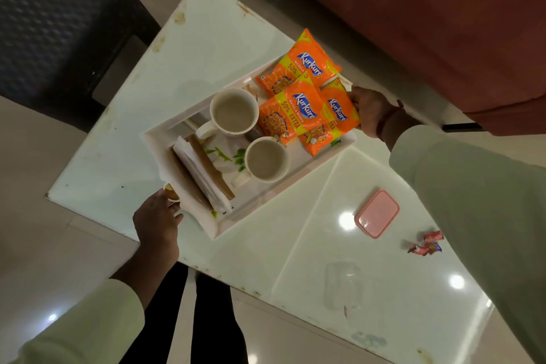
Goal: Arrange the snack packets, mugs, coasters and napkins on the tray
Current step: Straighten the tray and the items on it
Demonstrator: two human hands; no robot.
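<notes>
Head view: tray (153,142) on worktop (206,38), gripped at both ends, likely to lift level; left hand (158,220) fingers (174,207) curled on rim by napkins (201,174); right hand (370,112) fingers (354,92) curled on rim by snack packets (295,115); mugs (235,111) mid-tray.

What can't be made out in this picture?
Head view:
- Right hand fingertips: behind the snack packets, so grip on packet or tray is unclear.
- Coasters: count hidden by napkins.
- Pink box: shut, contents hidden.
- Wrappers: print too small.
</notes>
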